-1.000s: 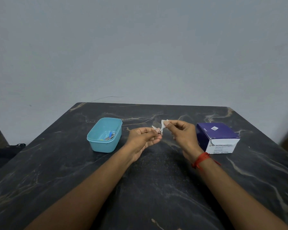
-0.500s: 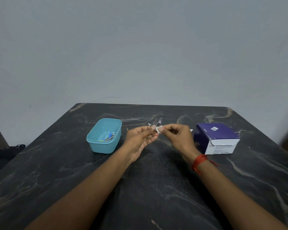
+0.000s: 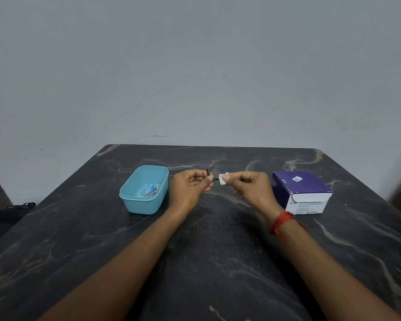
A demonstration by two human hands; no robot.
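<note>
Marble table [image 3: 218, 262]: teal tub [image 3: 146, 202] near left hand [image 3: 190, 188], box [image 3: 296, 184] near right hand [image 3: 250, 188].

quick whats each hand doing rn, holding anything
left hand: fingers curled round a thin dark tool
right hand: pinches a small white pad

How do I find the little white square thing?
Look at the dark marbled table, between the blue tub and the purple box. There the right hand pinches the white square. It is the only tiny white thing, next to the thin dark tool in the left hand.
</note>
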